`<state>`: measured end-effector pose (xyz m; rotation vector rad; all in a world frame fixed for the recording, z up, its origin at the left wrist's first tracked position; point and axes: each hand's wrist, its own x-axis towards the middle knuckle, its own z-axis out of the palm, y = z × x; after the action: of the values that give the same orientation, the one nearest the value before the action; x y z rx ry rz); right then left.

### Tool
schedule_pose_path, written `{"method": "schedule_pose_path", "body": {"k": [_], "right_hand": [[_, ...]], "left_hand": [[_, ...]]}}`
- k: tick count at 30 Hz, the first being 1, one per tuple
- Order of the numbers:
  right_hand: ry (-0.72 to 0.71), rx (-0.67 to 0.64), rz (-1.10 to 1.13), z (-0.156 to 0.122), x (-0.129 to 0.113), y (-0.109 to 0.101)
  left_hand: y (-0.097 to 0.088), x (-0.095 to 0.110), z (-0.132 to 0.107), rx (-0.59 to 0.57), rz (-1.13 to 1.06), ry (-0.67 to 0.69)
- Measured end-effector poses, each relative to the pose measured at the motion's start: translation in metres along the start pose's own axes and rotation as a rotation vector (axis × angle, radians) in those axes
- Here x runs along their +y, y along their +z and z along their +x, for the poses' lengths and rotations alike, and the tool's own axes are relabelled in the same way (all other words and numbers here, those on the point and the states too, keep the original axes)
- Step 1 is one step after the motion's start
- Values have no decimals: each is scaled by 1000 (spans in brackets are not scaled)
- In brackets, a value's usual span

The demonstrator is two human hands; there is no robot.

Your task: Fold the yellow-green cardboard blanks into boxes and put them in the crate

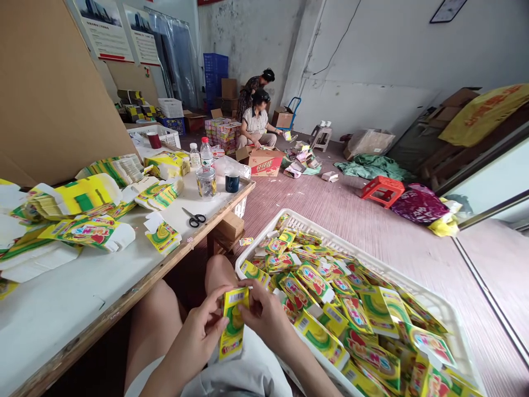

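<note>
At six o'clock, above my lap (258, 366), my left grip (202, 325) and right grip (263, 310) pinch a carton (235, 328) from both sides, probably to steady it; the basket (306, 222) sits handy at four o'clock.

white crate (459, 325): cut off at bottom | cardboard sheet (49, 94): cut off left | held box (234, 326): back hidden

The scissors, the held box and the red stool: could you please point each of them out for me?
Scissors (195, 218): head view, where the blades meet the handles.
Held box (233, 330): head view, on its printed front.
Red stool (387, 184): head view, on its upper surface.
</note>
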<state>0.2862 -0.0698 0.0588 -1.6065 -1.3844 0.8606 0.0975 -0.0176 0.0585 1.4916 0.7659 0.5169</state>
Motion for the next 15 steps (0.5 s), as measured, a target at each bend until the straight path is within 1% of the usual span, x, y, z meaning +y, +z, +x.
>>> {"method": "schedule_pose_path", "body": {"k": [3, 7, 9, 12, 15], "right_hand": [[9, -17, -10, 0, 0, 4], [40, 76, -56, 1, 3, 6], [20, 69, -25, 1, 4, 2], [-53, 10, 49, 0, 2, -9], [-93, 38, 80, -2, 0, -12]], "left_hand": [[3, 3, 1, 14, 9, -4], [7, 0, 2, 46, 35, 14], [6, -2, 3, 65, 18, 11], [3, -5, 5, 60, -28, -8], [4, -7, 9, 27, -66, -15]]}}
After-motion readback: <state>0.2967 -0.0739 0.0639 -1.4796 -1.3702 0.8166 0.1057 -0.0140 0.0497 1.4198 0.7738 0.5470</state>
